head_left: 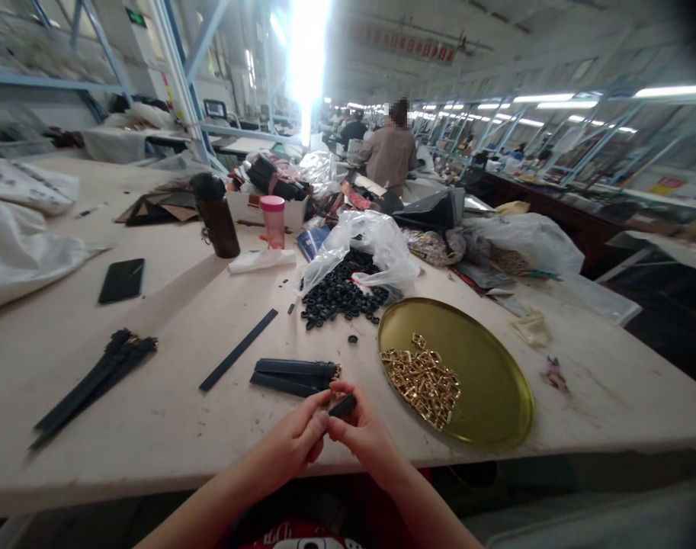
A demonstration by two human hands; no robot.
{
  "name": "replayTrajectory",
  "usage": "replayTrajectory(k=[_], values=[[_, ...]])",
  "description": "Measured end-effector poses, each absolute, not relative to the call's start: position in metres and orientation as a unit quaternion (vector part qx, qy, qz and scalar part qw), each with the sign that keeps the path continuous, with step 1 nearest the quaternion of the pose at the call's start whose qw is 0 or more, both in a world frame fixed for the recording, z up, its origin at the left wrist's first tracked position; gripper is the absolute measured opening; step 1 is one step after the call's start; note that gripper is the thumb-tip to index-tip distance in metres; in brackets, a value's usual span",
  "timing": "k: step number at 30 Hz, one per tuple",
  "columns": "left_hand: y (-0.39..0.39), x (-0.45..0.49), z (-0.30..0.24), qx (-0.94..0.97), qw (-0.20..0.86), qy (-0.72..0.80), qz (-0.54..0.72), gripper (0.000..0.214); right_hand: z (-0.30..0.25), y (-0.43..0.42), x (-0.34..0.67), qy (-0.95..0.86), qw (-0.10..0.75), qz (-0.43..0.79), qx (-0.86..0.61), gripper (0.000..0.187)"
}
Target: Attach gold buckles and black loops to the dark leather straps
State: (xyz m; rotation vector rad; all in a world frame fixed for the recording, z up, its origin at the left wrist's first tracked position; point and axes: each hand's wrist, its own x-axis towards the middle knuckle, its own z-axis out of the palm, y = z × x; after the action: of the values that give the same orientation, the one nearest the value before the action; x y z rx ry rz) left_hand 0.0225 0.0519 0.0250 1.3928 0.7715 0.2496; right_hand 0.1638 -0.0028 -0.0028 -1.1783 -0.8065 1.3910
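My left hand [296,438] and my right hand [362,431] meet at the table's near edge, both pinched on a short black strap piece [344,404]. Just beyond them lies a small stack of finished black straps [293,375] with a gold buckle end. To the right stands a round brass tray [485,366] holding several gold buckles [424,379]. Beyond the stack, black rubber loops [339,293] spill out of a clear plastic bag [370,244]. A single long black strap [238,349] lies loose to the left.
A bundle of black straps [90,385] lies at the left front, a phone [122,280] behind it. A dark bottle [217,215] and a pink cup [274,221] stand further back. A person [390,149] works at the far end amid bags and boxes.
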Motion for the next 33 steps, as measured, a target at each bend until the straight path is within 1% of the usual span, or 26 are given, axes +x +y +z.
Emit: replayTrajectory(k=[2,3,4,5,6,7,9,10,13,15,17,20,23,25,29,31,33], values=[[0.056,0.025,0.015,0.607,0.7,0.354,0.128,0.053,-0.004,0.001,0.181,-0.41,0.52,0.514,-0.545,0.05],[0.059,0.025,0.011,0.596,0.704,0.363,0.132,0.051,-0.003,0.005,0.195,-0.457,0.49,0.443,-0.596,0.043],[0.061,0.026,0.006,0.585,0.708,0.372,0.137,0.048,-0.001,0.01,0.211,-0.506,0.428,0.345,-0.664,0.034],[0.062,0.026,0.002,0.576,0.71,0.379,0.141,0.045,0.001,0.017,0.228,-0.537,0.349,0.23,-0.733,0.028],[0.063,0.027,-0.001,0.572,0.711,0.383,0.142,0.043,0.003,0.024,0.245,-0.549,0.243,0.131,-0.789,0.026],[0.063,0.028,-0.003,0.572,0.71,0.385,0.142,0.042,0.005,0.033,0.261,-0.546,0.132,0.069,-0.825,0.026],[0.061,0.031,-0.003,0.578,0.706,0.385,0.139,0.04,0.004,0.05,0.283,-0.528,0.045,0.043,-0.847,0.025],[0.06,0.032,-0.002,0.582,0.704,0.384,0.138,0.04,0.002,0.057,0.29,-0.522,0.023,0.051,-0.851,0.025],[0.053,0.033,0.008,0.594,0.691,0.392,0.124,0.04,-0.006,0.071,0.299,-0.525,0.001,0.08,-0.848,0.022],[0.049,0.031,0.016,0.606,0.678,0.403,0.102,0.038,-0.008,0.073,0.3,-0.535,0.003,0.091,-0.84,0.02],[0.045,0.028,0.025,0.61,0.669,0.413,0.098,0.033,-0.005,0.07,0.3,-0.541,0.022,0.093,-0.836,0.019],[0.041,0.025,0.033,0.606,0.66,0.425,0.129,0.028,0.008,0.059,0.295,-0.55,0.087,0.085,-0.826,0.02],[0.039,0.025,0.037,0.599,0.659,0.426,0.158,0.03,0.022,0.045,0.273,-0.579,0.163,0.104,-0.792,0.017],[0.039,0.027,0.039,0.586,0.675,0.411,0.18,0.033,0.028,0.033,0.248,-0.602,0.225,0.158,-0.749,0.012],[0.038,0.029,0.042,0.511,0.738,0.384,0.215,0.037,0.033,0.01,0.197,-0.597,0.392,0.357,-0.602,0.005],[0.037,0.027,0.041,0.462,0.776,0.38,0.198,0.035,0.033,0.002,0.181,-0.592,0.418,0.4,-0.561,0.003],[0.037,0.024,0.038,0.424,0.807,0.372,0.176,0.032,0.032,-0.002,0.172,-0.594,0.427,0.401,-0.552,0.003]])
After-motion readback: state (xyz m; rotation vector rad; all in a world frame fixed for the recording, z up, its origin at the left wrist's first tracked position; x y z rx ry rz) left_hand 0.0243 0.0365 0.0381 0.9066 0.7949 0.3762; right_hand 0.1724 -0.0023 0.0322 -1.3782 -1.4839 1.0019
